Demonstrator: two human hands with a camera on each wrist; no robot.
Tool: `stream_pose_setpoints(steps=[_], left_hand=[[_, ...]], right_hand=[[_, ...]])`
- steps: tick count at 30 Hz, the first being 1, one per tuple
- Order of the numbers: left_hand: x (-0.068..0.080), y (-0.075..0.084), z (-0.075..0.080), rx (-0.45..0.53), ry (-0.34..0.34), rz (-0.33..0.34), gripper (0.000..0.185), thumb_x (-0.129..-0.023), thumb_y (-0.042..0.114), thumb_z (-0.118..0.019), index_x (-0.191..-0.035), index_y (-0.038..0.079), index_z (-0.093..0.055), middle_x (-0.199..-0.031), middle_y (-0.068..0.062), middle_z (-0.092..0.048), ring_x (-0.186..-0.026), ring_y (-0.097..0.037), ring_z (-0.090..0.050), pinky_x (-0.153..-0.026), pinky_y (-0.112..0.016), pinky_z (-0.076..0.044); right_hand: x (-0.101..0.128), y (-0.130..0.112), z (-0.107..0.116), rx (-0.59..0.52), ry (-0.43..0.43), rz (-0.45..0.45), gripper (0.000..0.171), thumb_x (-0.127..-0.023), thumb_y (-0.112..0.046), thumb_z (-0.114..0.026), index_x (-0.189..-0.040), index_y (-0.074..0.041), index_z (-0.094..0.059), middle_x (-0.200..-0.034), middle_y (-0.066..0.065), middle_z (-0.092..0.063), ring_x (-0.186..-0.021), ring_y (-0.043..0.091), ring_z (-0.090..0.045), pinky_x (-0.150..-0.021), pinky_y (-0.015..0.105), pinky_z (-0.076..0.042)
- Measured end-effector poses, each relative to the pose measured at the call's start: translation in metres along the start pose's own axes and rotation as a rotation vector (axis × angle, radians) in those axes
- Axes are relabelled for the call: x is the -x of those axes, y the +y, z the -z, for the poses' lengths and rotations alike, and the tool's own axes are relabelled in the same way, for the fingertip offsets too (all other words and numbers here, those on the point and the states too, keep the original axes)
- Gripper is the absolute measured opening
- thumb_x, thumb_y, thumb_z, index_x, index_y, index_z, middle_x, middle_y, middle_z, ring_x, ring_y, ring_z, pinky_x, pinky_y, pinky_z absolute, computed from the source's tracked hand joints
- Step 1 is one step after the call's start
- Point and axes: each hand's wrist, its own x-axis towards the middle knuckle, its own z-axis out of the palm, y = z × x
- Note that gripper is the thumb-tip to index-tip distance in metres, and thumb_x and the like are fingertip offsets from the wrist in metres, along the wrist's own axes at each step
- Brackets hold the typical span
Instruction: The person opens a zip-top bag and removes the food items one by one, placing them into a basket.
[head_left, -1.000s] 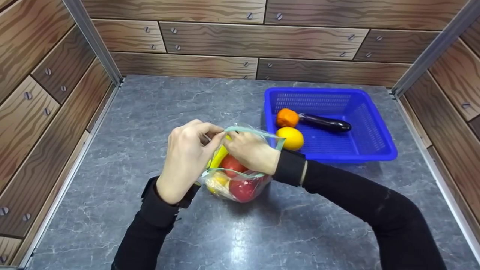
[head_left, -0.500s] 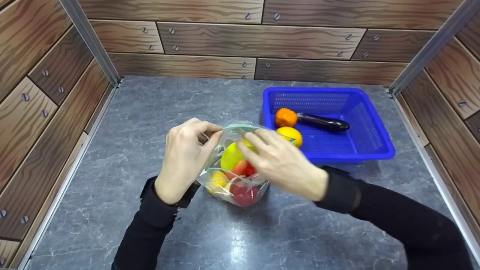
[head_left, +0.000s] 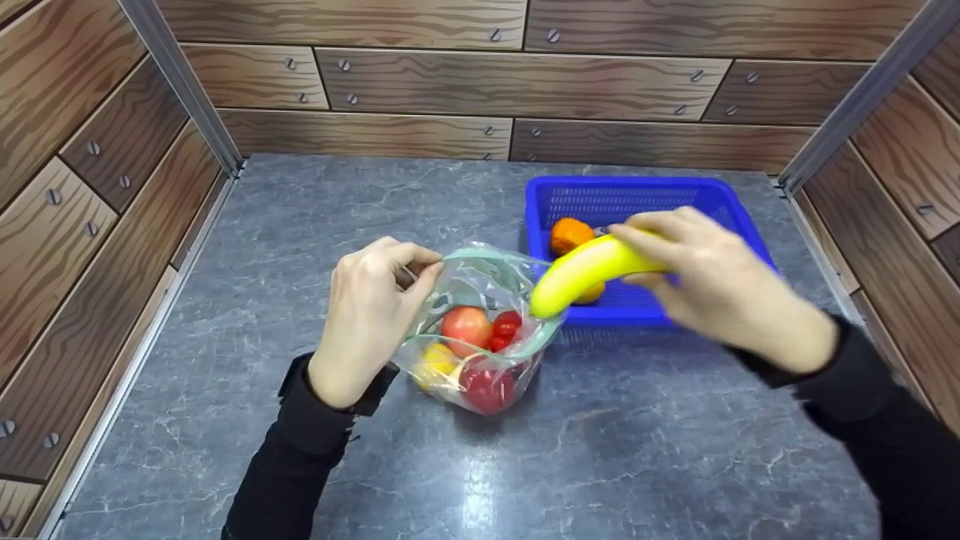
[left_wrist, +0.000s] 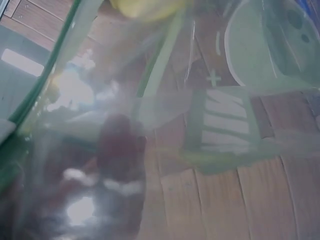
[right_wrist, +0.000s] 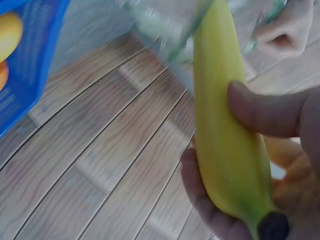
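My left hand [head_left: 371,307] pinches the green-edged rim of a clear zip bag [head_left: 484,256], whose mouth gapes. Inside lie a pinkish-red apple [head_left: 466,328], a small glossy red item [head_left: 507,330], a larger dark red round one [head_left: 487,386] and a yellow one [head_left: 437,364]. My right hand [head_left: 724,281] grips a yellow banana [head_left: 581,276], its free end over the bag's right edge. In the right wrist view, thumb and fingers wrap the banana [right_wrist: 220,125] near its dark-tipped end. Clear plastic with green print [left_wrist: 225,120] fills the left wrist view.
A blue basket [head_left: 533,217] stands right of the bag. An orange lumpy fruit or vegetable [head_left: 571,235] and a partly covered yellow fruit [head_left: 591,294] lie in it. My right hand hides most of the eggplant there. Wood-patterned walls [head_left: 412,82] enclose the grey tabletop [head_left: 315,202].
My right hand has come out of the bag with the banana and moved right, to above the basket. My left hand keeps its pinch on the rim, almost unmoved.
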Motion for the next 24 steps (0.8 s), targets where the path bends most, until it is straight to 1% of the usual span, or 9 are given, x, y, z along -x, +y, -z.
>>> stream_pose_setpoints(steps=[4, 8, 12, 16, 20, 24], left_hand=[[0.001, 0.000, -0.001, -0.005, -0.003, -0.008, 0.004, -0.090, 0.006, -0.081, -0.092, 0.007, -0.084, -0.078, -0.005, -0.076, -0.065, -0.016, -0.071, -0.063, -0.027, -0.057], [0.001, 0.000, -0.001, -0.007, -0.005, -0.010, 0.003, -0.090, 0.006, -0.081, -0.092, 0.007, -0.084, -0.079, -0.005, -0.076, -0.065, -0.016, -0.071, -0.062, -0.027, -0.058], [0.001, 0.000, -0.002, 0.004, -0.015, 0.000, 0.003, -0.091, 0.006, -0.081, -0.092, 0.005, -0.083, -0.079, -0.006, -0.076, -0.066, -0.016, -0.071, -0.063, -0.026, -0.058], [0.001, 0.000, -0.002, 0.004, -0.019, 0.000, 0.004, -0.091, 0.006, -0.080, -0.093, 0.005, -0.083, -0.079, -0.006, -0.076, -0.066, -0.017, -0.072, -0.063, -0.025, -0.057], [0.000, 0.000, -0.002, -0.003, -0.016, -0.011, 0.004, -0.091, 0.006, -0.080, -0.092, 0.006, -0.084, -0.077, -0.006, -0.075, -0.065, -0.016, -0.072, -0.063, -0.026, -0.057], [0.001, 0.002, -0.002, -0.005, -0.020, -0.010, 0.004, -0.091, 0.006, -0.080, -0.092, 0.006, -0.084, -0.078, -0.005, -0.075, -0.065, -0.016, -0.071, -0.063, -0.027, -0.058]], right_hand=[[0.011, 0.027, 0.008, -0.026, -0.037, -0.094, 0.054, -0.081, -0.001, -0.088, -0.132, -0.001, -0.071, -0.123, 0.021, -0.073, -0.106, 0.040, -0.069, -0.088, 0.058, -0.060], [0.018, 0.055, 0.009, -0.022, -0.103, -0.193, 0.048, -0.084, -0.004, -0.086, -0.129, 0.000, -0.072, -0.123, 0.022, -0.074, -0.107, 0.043, -0.072, -0.088, 0.061, -0.059], [0.022, 0.086, 0.005, -0.006, -0.184, -0.276, 0.044, -0.085, -0.003, -0.084, -0.126, 0.004, -0.071, -0.117, 0.025, -0.075, -0.097, 0.042, -0.073, -0.083, 0.061, -0.059], [0.022, 0.120, -0.009, 0.001, -0.260, -0.351, 0.041, -0.088, -0.007, -0.082, -0.126, 0.005, -0.071, -0.110, 0.025, -0.076, -0.086, 0.038, -0.069, -0.078, 0.061, -0.056], [0.021, 0.149, -0.033, -0.017, -0.369, -0.424, 0.042, -0.092, -0.014, -0.079, -0.127, 0.006, -0.069, -0.111, 0.027, -0.075, -0.089, 0.040, -0.068, -0.082, 0.064, -0.055], [0.018, 0.172, -0.060, -0.024, -0.466, -0.444, 0.044, -0.093, -0.018, -0.078, -0.126, 0.010, -0.068, -0.112, 0.031, -0.073, -0.090, 0.042, -0.067, -0.085, 0.065, -0.056]])
